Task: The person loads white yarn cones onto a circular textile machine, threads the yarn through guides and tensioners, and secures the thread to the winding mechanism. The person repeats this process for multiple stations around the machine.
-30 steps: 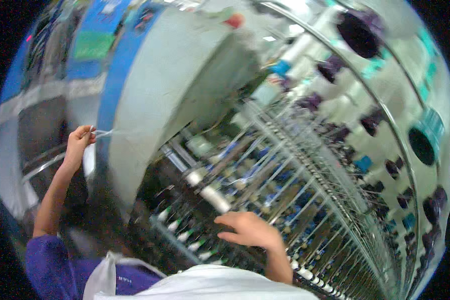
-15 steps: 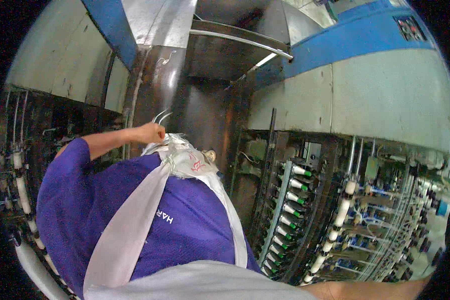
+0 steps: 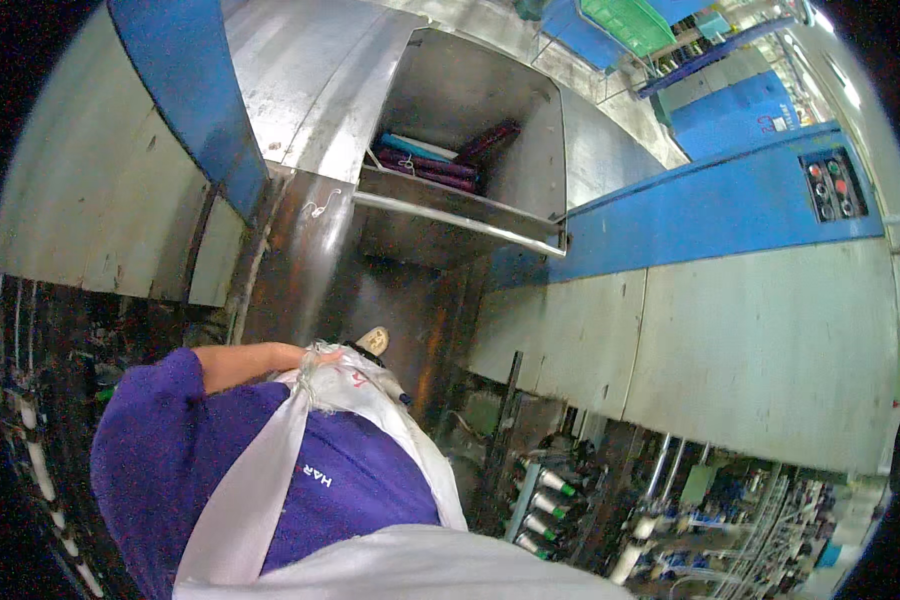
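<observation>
My left hand (image 3: 290,356) is at the top of a white cloth apron (image 3: 355,392), worn with wide straps over my purple shirt (image 3: 360,460). Its fingers are hidden among the loose white fabric and threads at a knotted part (image 3: 308,383), so their closure does not show. The apron bulges like a pouch and bears a red mark. My right hand is out of the picture.
Ahead stands a metal bin (image 3: 530,130) with purple and blue tubes (image 3: 425,172) in it and a bar (image 3: 460,222) across its front. Machine panels (image 3: 580,340) flank both sides; spools (image 3: 545,505) sit low right. A control box (image 3: 832,185) is far right.
My left hand has lowered from above the apron, where it held white strands, into the fabric. My right forearm has left the picture. The view has shifted, showing the bin's inside.
</observation>
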`<action>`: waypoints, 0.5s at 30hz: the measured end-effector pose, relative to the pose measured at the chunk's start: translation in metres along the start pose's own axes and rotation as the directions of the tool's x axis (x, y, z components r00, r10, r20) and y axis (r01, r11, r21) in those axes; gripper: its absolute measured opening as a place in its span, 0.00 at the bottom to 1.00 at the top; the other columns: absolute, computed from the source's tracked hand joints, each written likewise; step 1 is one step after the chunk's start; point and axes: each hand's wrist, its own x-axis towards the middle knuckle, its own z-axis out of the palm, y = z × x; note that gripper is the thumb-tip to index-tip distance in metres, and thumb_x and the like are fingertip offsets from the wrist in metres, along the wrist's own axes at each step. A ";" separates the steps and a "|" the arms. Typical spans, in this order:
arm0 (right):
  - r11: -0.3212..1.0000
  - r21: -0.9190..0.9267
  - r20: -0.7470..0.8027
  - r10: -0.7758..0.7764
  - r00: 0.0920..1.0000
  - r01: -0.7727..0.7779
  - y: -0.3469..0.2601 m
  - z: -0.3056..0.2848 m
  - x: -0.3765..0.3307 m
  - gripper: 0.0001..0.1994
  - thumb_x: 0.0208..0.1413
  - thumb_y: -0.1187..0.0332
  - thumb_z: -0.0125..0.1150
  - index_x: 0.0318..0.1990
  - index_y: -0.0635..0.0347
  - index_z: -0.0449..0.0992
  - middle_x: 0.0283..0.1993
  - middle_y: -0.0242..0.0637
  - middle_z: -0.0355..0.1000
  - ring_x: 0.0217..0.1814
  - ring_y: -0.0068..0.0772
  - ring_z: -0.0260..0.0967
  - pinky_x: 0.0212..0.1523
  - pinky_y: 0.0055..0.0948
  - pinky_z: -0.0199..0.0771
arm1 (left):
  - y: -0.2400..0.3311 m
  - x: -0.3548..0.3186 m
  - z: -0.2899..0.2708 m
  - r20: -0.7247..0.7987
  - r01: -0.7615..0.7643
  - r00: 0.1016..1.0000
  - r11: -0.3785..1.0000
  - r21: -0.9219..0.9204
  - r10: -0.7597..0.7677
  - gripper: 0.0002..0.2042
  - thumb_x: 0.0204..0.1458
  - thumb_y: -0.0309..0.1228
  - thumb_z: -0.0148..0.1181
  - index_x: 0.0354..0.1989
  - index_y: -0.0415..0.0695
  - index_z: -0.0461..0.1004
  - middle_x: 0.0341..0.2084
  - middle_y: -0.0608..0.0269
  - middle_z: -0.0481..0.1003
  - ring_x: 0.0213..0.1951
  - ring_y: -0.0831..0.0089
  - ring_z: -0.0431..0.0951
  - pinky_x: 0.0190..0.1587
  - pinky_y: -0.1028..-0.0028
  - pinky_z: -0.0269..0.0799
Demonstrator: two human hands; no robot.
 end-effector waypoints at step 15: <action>0.854 0.275 0.749 0.098 0.656 -0.441 0.024 0.673 -0.196 0.15 0.49 0.68 0.65 0.44 0.62 0.74 0.46 0.40 0.70 0.51 0.43 0.65 0.52 0.41 0.62 | 0.365 0.084 -0.422 -0.506 -0.282 0.703 0.849 0.447 0.500 0.19 0.58 0.37 0.55 0.54 0.39 0.71 0.31 0.61 0.77 0.33 0.76 0.75 0.40 0.73 0.72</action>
